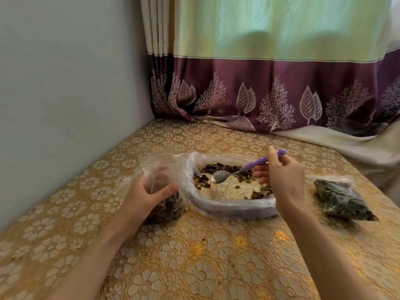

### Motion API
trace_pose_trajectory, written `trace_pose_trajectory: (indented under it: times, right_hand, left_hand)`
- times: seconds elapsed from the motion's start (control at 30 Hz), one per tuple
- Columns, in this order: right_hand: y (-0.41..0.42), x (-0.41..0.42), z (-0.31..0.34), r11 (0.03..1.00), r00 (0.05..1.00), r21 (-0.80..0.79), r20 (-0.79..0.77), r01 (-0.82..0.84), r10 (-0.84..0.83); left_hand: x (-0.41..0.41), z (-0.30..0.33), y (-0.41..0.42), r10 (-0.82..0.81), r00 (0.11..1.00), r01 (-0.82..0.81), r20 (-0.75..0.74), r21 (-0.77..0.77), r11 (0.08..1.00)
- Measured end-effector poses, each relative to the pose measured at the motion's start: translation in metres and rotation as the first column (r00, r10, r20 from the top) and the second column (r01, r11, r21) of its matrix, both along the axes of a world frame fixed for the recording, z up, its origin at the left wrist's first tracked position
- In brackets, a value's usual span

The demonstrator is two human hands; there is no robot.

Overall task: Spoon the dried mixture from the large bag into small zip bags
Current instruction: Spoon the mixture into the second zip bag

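The large clear bag [194,200] lies open on the table with its rim rolled down; dried brown and green pieces [218,168] line its far and side edges. My left hand [145,195] grips a small zip bag [164,204] just left of it, upright, mouth open, partly filled with the mixture. My right hand [281,176] holds a spoon [219,176] by its purple handle. The metal bowl of the spoon hovers over the middle of the large bag and looks empty.
A filled small zip bag [342,200] lies on the table to the right. The table [194,256] has a gold floral cover. A grey wall stands close on the left, and a purple and green curtain hangs along the far edge.
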State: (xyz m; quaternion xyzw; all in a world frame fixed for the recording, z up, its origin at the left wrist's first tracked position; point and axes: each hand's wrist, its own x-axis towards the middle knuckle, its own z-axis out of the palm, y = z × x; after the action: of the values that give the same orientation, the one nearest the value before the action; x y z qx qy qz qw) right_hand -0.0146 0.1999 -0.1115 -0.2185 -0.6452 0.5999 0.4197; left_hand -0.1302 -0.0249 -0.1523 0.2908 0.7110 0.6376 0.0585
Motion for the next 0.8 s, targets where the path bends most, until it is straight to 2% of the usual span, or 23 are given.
trace_pose_trajectory:
  times: [0.1, 0.27, 0.5, 0.57, 0.8]
  right_hand:
    - [0.0, -0.004, -0.008, 0.997, 0.999, 0.071, 0.046, 0.014, -0.018]
    - [-0.005, -0.011, -0.013, 0.993, 0.987, 0.074, 0.142, -0.088, 0.077]
    - [-0.016, -0.015, -0.016, 0.98, 0.985, 0.184, 0.165, -0.083, 0.052]
    - [-0.021, -0.017, -0.02, 0.982, 0.979, 0.147, 0.184, -0.119, 0.091]
    - [-0.022, -0.016, -0.022, 0.952, 0.946, -0.176, 0.166, -0.25, 0.279]
  left_hand:
    - [0.001, 0.001, 0.0, -0.015, 1.0, 0.015, -0.018, -0.004, 1.0]
    - [0.002, 0.0, 0.0, -0.012, 1.0, 0.012, 0.002, -0.005, 1.0]
    - [0.003, -0.003, 0.0, 0.045, 0.999, -0.045, 0.014, -0.013, 0.999]
    - [0.003, -0.003, 0.0, 0.044, 0.999, -0.044, 0.013, -0.018, 0.999]
    - [0.001, -0.005, 0.0, 0.035, 0.999, -0.036, -0.012, -0.03, 0.999]
